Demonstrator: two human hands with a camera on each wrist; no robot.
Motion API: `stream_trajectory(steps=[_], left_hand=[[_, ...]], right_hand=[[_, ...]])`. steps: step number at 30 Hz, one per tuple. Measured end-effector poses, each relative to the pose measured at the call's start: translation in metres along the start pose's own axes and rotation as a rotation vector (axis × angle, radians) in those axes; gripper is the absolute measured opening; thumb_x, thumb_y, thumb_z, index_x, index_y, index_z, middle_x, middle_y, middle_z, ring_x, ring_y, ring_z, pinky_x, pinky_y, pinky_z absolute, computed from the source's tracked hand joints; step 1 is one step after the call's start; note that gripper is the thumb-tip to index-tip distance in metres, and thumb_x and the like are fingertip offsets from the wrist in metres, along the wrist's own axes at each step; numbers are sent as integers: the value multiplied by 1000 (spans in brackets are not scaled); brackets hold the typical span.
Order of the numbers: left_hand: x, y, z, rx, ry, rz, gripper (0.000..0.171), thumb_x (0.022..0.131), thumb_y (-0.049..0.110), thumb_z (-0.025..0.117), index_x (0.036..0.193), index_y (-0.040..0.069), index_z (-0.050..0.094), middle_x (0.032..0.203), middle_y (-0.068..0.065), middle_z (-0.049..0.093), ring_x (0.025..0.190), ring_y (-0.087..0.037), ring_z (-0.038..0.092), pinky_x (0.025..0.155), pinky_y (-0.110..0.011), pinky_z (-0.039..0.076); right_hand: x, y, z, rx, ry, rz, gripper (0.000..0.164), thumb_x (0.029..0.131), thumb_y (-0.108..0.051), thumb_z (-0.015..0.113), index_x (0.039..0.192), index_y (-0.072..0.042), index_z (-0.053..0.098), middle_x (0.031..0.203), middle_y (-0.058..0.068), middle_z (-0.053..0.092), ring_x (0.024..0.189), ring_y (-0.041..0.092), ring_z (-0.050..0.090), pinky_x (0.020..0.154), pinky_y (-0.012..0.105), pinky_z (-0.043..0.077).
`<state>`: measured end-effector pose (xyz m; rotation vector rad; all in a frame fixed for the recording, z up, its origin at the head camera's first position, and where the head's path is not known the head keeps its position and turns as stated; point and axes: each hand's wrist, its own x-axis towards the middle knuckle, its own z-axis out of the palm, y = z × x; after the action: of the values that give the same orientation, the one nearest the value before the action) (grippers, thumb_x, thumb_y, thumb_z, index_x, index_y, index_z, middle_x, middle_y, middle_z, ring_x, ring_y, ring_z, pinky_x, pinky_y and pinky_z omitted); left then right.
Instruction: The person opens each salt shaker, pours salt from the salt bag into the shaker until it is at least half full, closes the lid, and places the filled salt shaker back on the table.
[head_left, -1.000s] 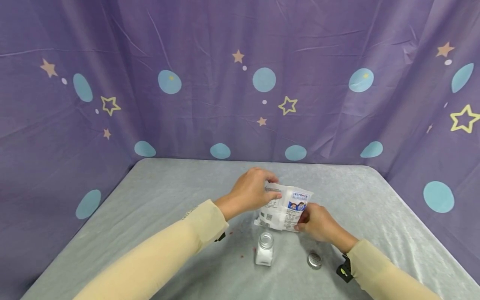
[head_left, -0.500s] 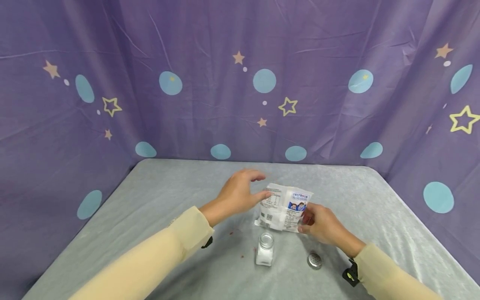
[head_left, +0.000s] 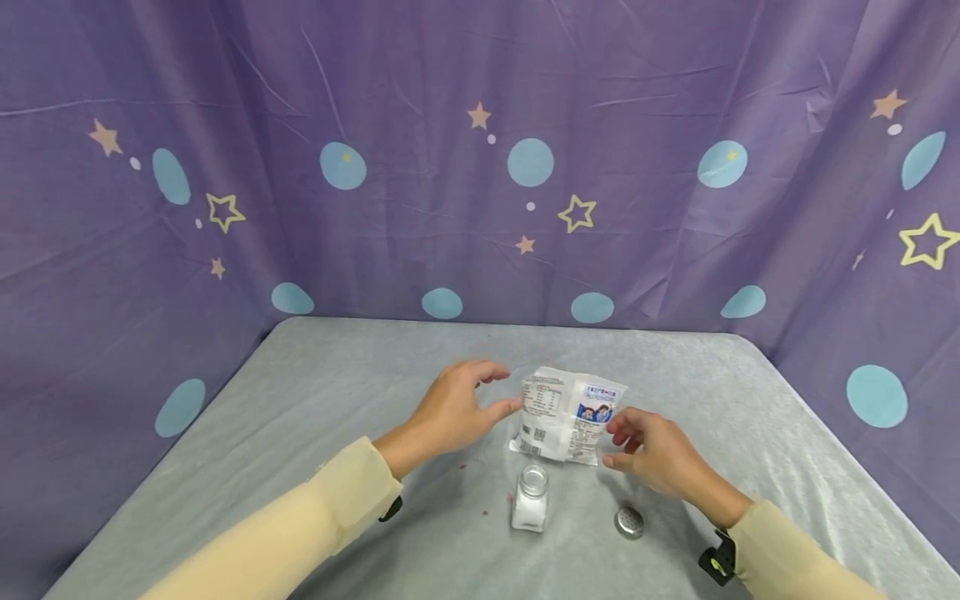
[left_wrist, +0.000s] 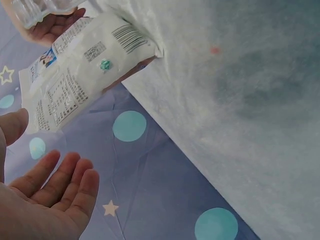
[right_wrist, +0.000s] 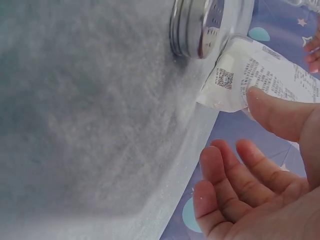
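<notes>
A white printed plastic packet stands upright on the table in the head view, its back side with barcode and small blue picture facing me. My left hand is just left of it, fingers spread and apart from the packet. To its right, my right hand is held with loosely bent fingers and nothing in them. In front of the packet stands a small glass jar, uncapped, with white contents. A perforated metal shaker lid lies on the table to the jar's right, below the right hand.
A grey cloth covers the table, with a few small red specks near the jar. Behind and at both sides hangs a purple curtain with stars and blue dots.
Both hands have let go of the packet and drawn outward, the left leftward and the right to the right. The packet stays standing; jar and lid have not moved.
</notes>
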<state>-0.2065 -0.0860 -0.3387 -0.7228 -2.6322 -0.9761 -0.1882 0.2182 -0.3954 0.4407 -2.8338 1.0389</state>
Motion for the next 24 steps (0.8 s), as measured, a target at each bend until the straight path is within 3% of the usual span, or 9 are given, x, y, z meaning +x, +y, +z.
stream_trajectory(steps=[7,24], left_hand=[[-13,-5,0,-40,-1,-14,41,91,32,80,125,12,71,123,-2,71,109,-26,65,92,-44,52],[-39,-15,8,-176,-101,-34,38,92,31,78,123,11,71,118,-1,71,108,-22,64,93,-45,52]], right_hand=[[-7,-4,-3,24,10,15,33,79,-14,89,104,-7,70,94,4,69,81,15,63,67,29,50],[-24,-5,-7,68,-6,-1,39,81,-29,88,111,-9,74,98,1,72,85,14,65,73,29,51]])
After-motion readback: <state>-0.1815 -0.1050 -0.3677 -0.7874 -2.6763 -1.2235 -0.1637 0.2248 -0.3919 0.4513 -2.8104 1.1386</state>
